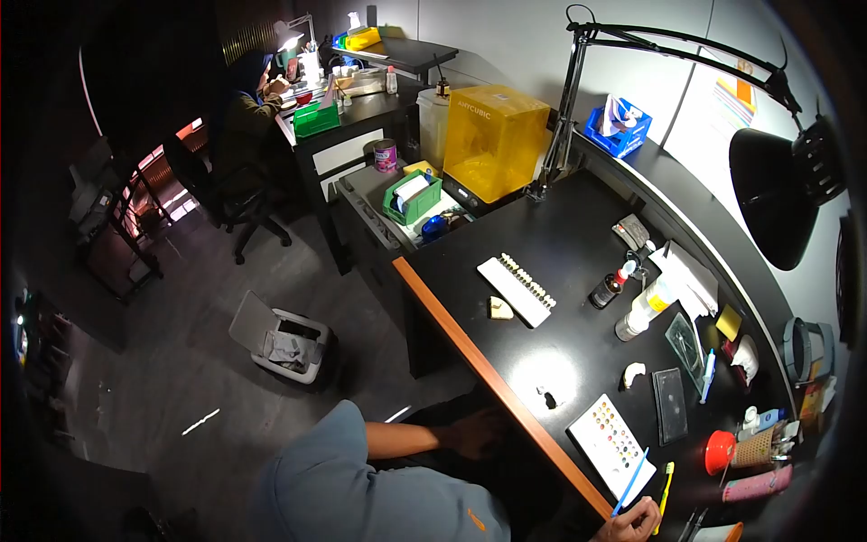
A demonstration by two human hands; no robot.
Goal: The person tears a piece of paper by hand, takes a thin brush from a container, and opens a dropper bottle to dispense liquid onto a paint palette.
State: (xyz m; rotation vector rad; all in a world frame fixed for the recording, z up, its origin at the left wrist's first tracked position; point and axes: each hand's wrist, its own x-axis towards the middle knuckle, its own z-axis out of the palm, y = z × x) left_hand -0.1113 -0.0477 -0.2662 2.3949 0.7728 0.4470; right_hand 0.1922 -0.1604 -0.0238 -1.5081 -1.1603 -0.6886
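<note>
My right hand [637,521] is at the lower right by the desk's front edge, its fingers closed at the lower end of a slim blue stick, likely a brush [632,482]. The stick slants over the near end of a white palette [591,431] with rows of coloured dots. Just beyond the fingers lies a yellow toothbrush [666,492]. My left hand [483,434] rests low in dark shadow beside the desk edge, at the end of my bare forearm; its fingers cannot be made out. A small dark item [547,397] lies in the bright lamp spot.
On the desk are a tooth shade guide [517,291], a plaster model [499,309], a dropper bottle [607,291], a dark slab [669,406] and a red bowl [719,452]. A black lamp [777,199] overhangs. A bin [293,348] stands on the floor; another person [248,99] sits at the back.
</note>
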